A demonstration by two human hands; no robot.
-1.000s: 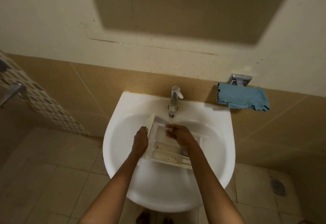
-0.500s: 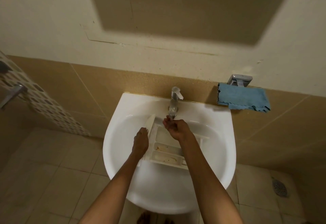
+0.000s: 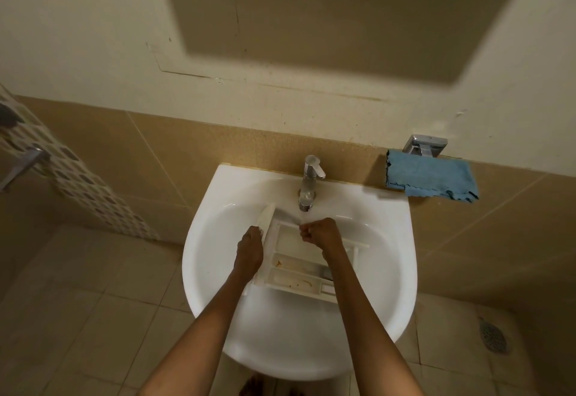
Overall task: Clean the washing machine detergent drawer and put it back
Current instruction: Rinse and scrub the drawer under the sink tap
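The white detergent drawer (image 3: pixel 296 274) lies in the white sink (image 3: pixel 383 286), front panel to the left, with brown grime in its near compartments. My left hand (image 3: pixel 249 250) grips the drawer at its left end by the front panel. My right hand (image 3: pixel 321 235) is curled into a loose fist over the drawer's far compartment, just below the chrome tap (image 3: pixel 308 183), where water runs onto it. Nothing shows in the right hand.
A blue cloth (image 3: pixel 431 179) hangs on a chrome holder (image 3: pixel 425 144) on the tiled wall to the right of the sink. A floor drain (image 3: pixel 492 338) sits at the lower right. A patterned tile strip and metal handle (image 3: pixel 21 166) are at the left.
My right hand moved up from the drawer's middle to under the tap spout and stays there, fingers curled. My left hand kept its grip on the drawer's left end.
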